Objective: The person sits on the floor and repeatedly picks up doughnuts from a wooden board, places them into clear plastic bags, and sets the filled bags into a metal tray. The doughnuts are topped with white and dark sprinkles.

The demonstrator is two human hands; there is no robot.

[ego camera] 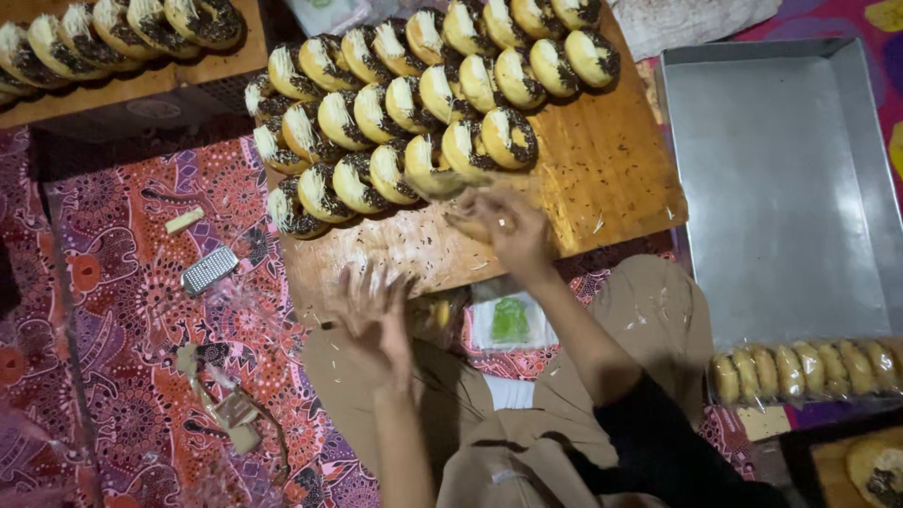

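Note:
Several doughnuts (414, 103) topped with chocolate sprinkles and grated cheese lean in rows on a wooden board (611, 179). My right hand (513, 230) reaches onto the board's near side, fingers closed on a plain-looking doughnut (467, 226) just below the front row. At the board's near edge my left hand (376, 315) is blurred, with its fingers spread and nothing in them. A crumpled clear plastic bag (435, 315) lies right beside it. My lap in tan cloth is below both hands.
An empty metal tray (781, 188) lies at the right, with a clear pack of doughnuts (809, 372) along its near edge. A second board of doughnuts (122, 38) is at the far left. A small metal tool (209, 270) and scraps rest on the red patterned cloth (122, 310).

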